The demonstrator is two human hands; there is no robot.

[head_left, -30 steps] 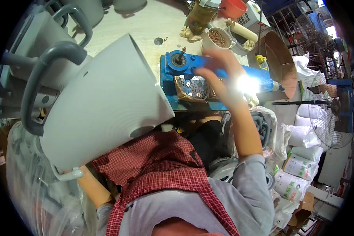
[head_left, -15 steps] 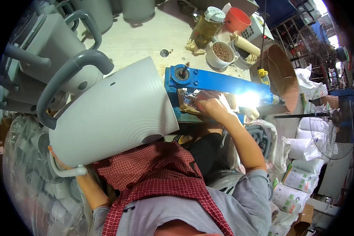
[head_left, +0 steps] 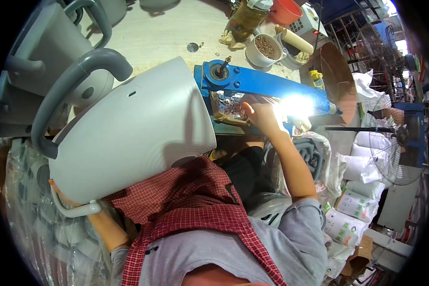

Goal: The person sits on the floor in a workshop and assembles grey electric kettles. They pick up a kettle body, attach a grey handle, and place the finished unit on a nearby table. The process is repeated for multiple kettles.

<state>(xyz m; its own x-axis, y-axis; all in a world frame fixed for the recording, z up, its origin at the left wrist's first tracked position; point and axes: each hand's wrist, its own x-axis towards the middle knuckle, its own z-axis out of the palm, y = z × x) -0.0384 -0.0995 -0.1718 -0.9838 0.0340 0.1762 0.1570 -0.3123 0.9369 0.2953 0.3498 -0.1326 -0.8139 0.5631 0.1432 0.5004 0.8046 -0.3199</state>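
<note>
A large light grey plastic bucket (head_left: 133, 128) lies tilted on its side over my lap, its wide end against the blue metal machine arm (head_left: 267, 83). A dark grey curved handle (head_left: 81, 76) and a thin pale handle (head_left: 76, 209) are at its other end. My left hand (head_left: 64, 194) holds the bucket low by the pale handle; most of its fingers are hidden. Beneath the blue arm, my right hand (head_left: 262, 114) is closed with curled fingers beside a shallow tray (head_left: 231, 118) of small metal washers. What it holds, if anything, is hidden.
More grey buckets (head_left: 57, 52) with handles stand at the left. On the bench are a cup of small brown pieces (head_left: 263, 51), a jar (head_left: 245, 21) and a red container (head_left: 286, 12). A bright lamp (head_left: 295, 107) glows by the arm; a fan (head_left: 398, 138) stands right.
My right hand has drawn back from the washers in the tray toward its right side, uncovering more of them. The bucket stays against the machine, and the whole view has shifted slightly.
</note>
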